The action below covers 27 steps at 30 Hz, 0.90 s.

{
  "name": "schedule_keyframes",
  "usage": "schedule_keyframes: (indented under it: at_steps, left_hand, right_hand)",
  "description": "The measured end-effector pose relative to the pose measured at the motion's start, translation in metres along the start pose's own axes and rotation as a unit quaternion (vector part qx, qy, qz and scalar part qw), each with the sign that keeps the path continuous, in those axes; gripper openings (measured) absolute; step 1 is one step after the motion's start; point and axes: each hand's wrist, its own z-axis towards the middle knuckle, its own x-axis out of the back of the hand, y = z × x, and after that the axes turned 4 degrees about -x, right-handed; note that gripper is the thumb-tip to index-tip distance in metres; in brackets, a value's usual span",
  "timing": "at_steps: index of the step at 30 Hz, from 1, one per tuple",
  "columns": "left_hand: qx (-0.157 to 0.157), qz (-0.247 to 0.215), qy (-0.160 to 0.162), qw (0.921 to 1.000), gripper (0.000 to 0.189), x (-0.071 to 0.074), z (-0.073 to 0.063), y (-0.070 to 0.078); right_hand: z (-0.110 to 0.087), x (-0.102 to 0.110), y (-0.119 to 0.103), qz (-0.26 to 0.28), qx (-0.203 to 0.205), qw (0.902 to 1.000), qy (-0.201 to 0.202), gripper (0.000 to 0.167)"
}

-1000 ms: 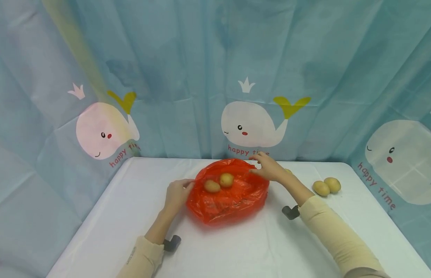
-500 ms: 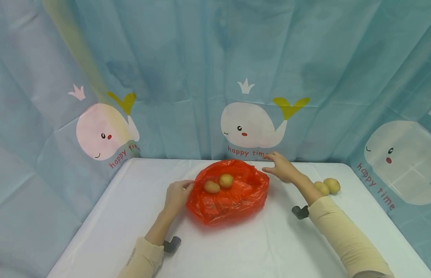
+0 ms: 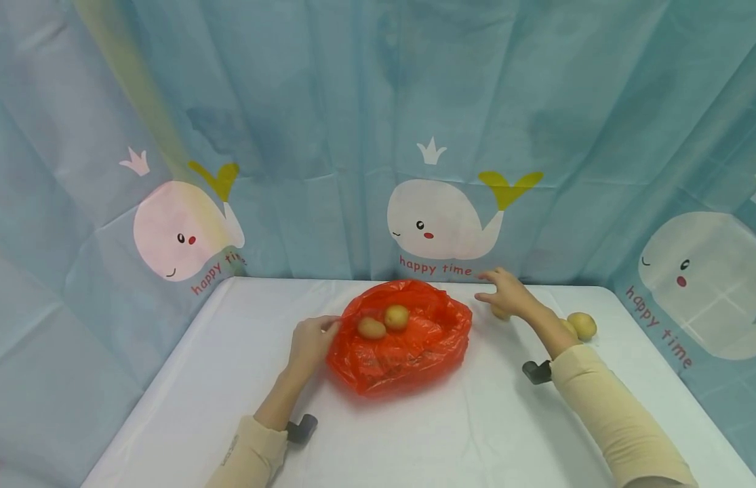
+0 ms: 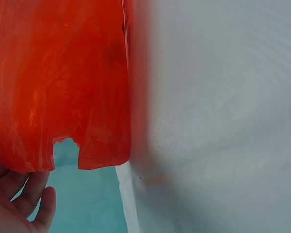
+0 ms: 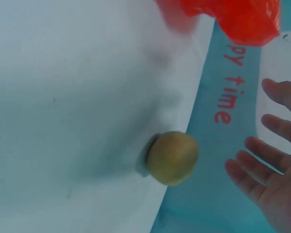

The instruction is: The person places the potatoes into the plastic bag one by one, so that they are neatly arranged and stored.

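Note:
A red plastic bag (image 3: 408, 352) lies spread on the table, its mouth turned up. Two potatoes, one (image 3: 371, 328) browner and one (image 3: 396, 317) yellower, rest inside it. My left hand (image 3: 309, 344) pinches the bag's left rim; in the left wrist view its fingers (image 4: 34, 187) run partly behind the red plastic. To the right of the bag my right hand (image 3: 507, 295) hovers with spread fingers and holds nothing. Just under it sits a potato (image 3: 498, 313), partly hidden in the head view. The right wrist view shows that potato (image 5: 173, 158) whole, apart from the fingers (image 5: 266, 153).
Farther right, two more potatoes touch each other; the right one (image 3: 582, 326) shows well, while the forearm partly covers its neighbour. A white cloth covers the table (image 3: 414, 440). Behind its far edge hangs a blue curtain (image 3: 329, 224) printed with whales.
My right hand has moved right, away from the bag's right rim to above the single potato. The left hand, the bag and the potatoes in it have stayed put.

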Motion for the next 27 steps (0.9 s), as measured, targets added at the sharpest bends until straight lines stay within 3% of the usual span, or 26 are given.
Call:
schedule_keyframes:
  at_steps: [17, 27]
  left_hand:
    - [0.002, -0.002, -0.004, 1.0, 0.029, 0.001, 0.0, 0.001]
    - [0.003, 0.005, 0.002, 1.0, 0.027, 0.0, 0.0, -0.001]
  right_hand:
    - [-0.002, -0.002, 0.028, 0.015, -0.055, 0.9978, -0.035, 0.055]
    - [-0.005, -0.011, 0.046, 0.023, -0.04, 0.9984, -0.033, 0.055]
